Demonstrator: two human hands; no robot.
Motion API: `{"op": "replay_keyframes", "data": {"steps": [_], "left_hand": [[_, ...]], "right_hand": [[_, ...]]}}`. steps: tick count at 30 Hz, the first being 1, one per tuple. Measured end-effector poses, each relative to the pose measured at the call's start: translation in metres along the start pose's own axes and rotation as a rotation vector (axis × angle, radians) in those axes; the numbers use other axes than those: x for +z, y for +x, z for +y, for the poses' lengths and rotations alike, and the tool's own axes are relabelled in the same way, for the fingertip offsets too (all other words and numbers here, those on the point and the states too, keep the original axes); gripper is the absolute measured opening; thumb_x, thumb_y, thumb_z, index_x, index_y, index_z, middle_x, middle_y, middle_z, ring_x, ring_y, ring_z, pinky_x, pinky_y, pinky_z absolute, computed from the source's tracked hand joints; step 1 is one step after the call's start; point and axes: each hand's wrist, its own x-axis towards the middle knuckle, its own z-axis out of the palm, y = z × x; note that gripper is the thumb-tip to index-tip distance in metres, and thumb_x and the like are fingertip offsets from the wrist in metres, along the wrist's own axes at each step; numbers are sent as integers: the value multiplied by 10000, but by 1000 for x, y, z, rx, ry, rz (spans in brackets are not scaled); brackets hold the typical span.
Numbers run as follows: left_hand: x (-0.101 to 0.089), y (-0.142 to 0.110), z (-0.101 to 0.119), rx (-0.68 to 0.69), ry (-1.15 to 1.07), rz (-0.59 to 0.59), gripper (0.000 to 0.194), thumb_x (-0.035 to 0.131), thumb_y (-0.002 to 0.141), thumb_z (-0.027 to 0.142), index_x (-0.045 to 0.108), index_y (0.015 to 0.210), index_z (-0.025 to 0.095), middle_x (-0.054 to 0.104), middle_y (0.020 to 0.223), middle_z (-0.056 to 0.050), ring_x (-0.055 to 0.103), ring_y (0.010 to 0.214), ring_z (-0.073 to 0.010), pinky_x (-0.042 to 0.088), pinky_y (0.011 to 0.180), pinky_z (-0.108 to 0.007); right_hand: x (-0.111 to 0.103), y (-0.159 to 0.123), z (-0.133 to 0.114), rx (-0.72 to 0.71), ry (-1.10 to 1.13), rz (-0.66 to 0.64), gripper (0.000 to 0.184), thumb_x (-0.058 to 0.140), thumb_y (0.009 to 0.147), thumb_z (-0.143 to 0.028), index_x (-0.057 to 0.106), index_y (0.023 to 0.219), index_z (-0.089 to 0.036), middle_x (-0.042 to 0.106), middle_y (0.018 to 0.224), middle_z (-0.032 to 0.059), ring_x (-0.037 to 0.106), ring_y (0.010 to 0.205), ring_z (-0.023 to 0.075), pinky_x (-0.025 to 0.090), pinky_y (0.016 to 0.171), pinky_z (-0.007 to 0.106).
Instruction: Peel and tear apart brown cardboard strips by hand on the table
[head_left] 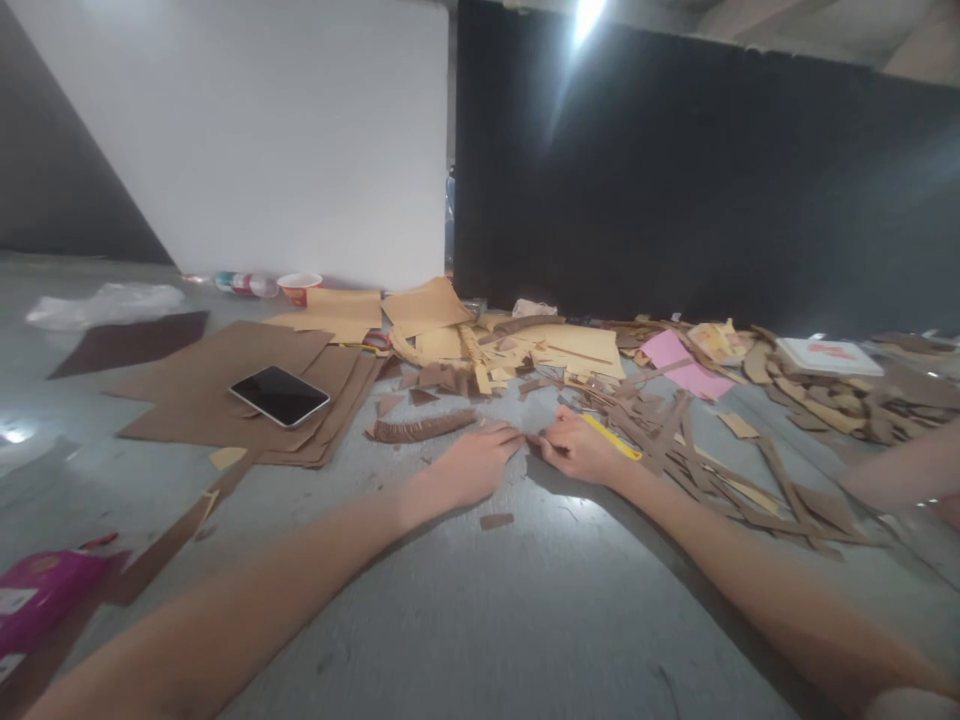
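Note:
My left hand [484,462] rests low over the grey table, its fingers bent and pressed together; whatever is in them is hidden. Close beside it, my right hand [576,447] is closed in a pinch on a small brown cardboard piece [533,440] between the two hands. A yellow cutter knife [613,438] shows along the far side of my right hand; whether it touches the hand I cannot tell. Left of my left hand lies a curved, ridged brown cardboard strip [421,427]. One small brown scrap [496,521] lies nearer to me.
A phone [280,396] lies on stacked brown sheets [180,420] at left. Tan sheets [427,308], brown offcuts [690,450] and pink paper [686,365] spread across the back and right. A magenta packet [52,600] sits front left. Another person's arm [907,468] reaches in at right.

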Motion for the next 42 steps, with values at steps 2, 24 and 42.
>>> {"op": "replay_keyframes", "data": {"steps": [2, 24, 42], "left_hand": [[0, -2, 0, -12, 16, 15, 540, 509, 925, 59, 601, 1455, 101, 637, 1503, -181, 530, 1491, -290, 397, 1268, -439], [-3, -2, -1, -39, 72, 6, 431, 487, 972, 82, 646, 1373, 95, 639, 1432, -174, 535, 1434, -304, 432, 1223, -439], [-11, 1, 9, -33, 142, -65, 383, 523, 946, 51, 658, 1302, 83, 649, 1290, -184, 561, 1320, -322, 457, 1154, -451]], "right_hand": [[0, 0, -4, 9, 71, 1, 553, 379, 1123, -310, 472, 584, -223, 537, 554, -9, 400, 531, 149, 425, 842, 374], [18, 1, 8, -21, 22, 88, 311, 578, 1123, -334, 799, 934, -225, 734, 752, 13, 662, 754, 188, 444, 856, 369], [8, 2, 10, -196, -176, 76, 390, 463, 1164, -268, 800, 977, -210, 665, 726, 19, 620, 737, 187, 450, 836, 358]]}}
